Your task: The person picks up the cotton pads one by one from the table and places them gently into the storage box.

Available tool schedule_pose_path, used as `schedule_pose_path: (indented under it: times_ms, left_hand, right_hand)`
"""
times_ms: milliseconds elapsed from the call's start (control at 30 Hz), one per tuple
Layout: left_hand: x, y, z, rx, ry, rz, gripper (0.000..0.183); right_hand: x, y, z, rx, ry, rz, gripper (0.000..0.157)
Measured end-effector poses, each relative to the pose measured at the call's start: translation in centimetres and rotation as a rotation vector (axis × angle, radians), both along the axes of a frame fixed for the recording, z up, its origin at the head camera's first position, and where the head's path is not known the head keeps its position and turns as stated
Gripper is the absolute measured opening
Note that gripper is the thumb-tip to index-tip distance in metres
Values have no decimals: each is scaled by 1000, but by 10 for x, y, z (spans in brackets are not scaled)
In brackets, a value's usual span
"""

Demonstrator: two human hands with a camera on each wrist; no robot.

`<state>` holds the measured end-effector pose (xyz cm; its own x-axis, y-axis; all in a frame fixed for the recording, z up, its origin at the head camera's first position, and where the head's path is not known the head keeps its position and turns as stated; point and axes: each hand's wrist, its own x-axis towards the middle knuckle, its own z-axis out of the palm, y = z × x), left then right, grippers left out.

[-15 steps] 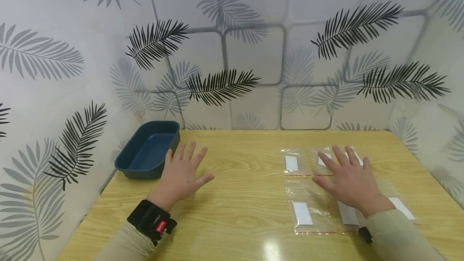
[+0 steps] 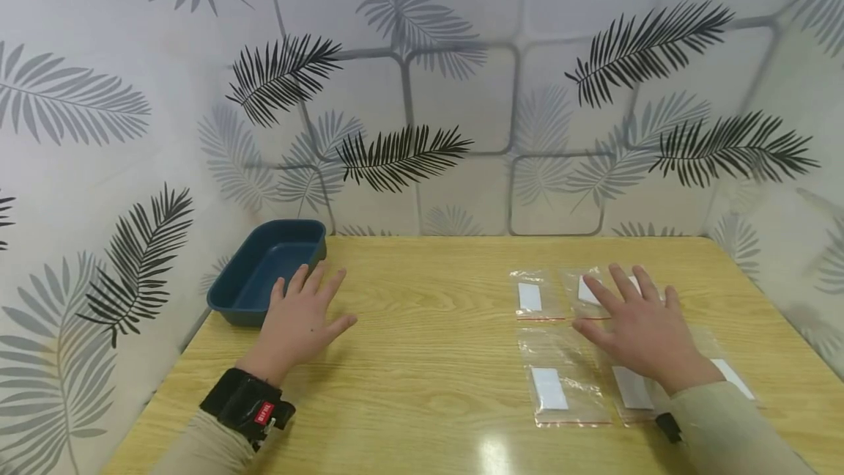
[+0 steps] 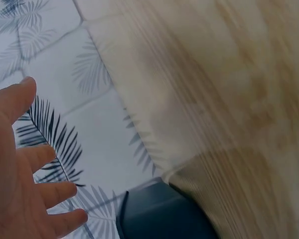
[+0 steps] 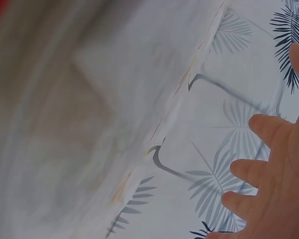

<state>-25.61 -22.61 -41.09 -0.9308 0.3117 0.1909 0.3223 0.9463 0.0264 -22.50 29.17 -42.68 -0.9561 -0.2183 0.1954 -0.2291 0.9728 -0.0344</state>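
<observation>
Fingers spread and gripping nothing, the right hand [image 2: 639,332] is over clear bags [image 2: 580,396], laid flat on the bench [image 2: 428,365] apparently to keep each separate, while the left hand [image 2: 298,325], likewise splayed, has shifted outward, the blue tub [image 2: 239,317] just beyond it.
</observation>
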Motion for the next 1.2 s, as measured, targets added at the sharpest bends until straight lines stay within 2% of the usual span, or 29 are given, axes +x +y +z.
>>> schedule_pose_path:
  times_ms: [500,667,867,1200]
  left_hand:
    - [5,-53,-12,21,-17,54,73]
    - [5,-66,-13,9,-62,87,68]
    - [3,-75,-13,9,-103,101,62]
    - [0,-80,-10,-26,-75,105,42]
  right_hand:
    - [3,3,1,1,1,-1,84]
    - [3,6,-2,0,9,1,84]
    - [3,9,-4,3,17,3,84]
    - [3,9,-2,6,31,6,83]
